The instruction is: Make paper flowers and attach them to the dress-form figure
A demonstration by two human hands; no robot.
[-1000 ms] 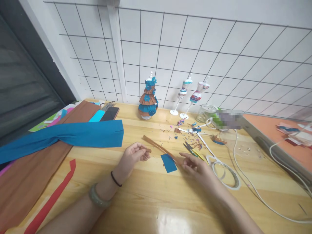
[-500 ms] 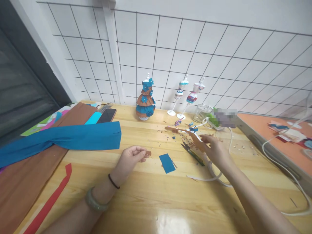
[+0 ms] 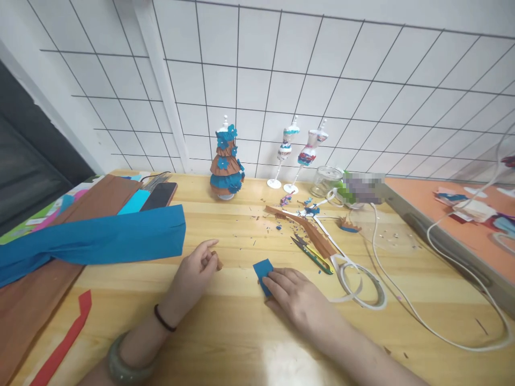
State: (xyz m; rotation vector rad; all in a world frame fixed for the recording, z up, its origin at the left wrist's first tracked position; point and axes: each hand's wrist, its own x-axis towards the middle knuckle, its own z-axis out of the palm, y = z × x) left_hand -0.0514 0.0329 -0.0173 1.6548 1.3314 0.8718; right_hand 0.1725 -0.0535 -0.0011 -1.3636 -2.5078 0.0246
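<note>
My left hand [image 3: 197,273] is closed on a small brown crepe paper piece [image 3: 219,262], mostly hidden by the fingers; its index finger points out. My right hand [image 3: 292,295] lies over a small blue paper rectangle [image 3: 260,271], its fingertips pressed on the right part and the thumb by the lower edge. Beyond the right hand lie thread snips [image 3: 311,256] with yellow-green handles and a long brown paper strip [image 3: 316,233]. A roll of white tape [image 3: 376,295] sits beside them.
At the back stand a mannequin in a brown and blue paper dress [image 3: 226,166] and two small mannequins [image 3: 286,145]. Blue crepe paper [image 3: 132,236], brown paper [image 3: 24,316], a red strip [image 3: 64,338] and a phone [image 3: 160,196] lie left. A white cable [image 3: 406,305] loops at right.
My right hand has let go of the brown strip and come down left onto the blue rectangle. My left hand's index finger has straightened, with the brown piece still held. The view has shifted.
</note>
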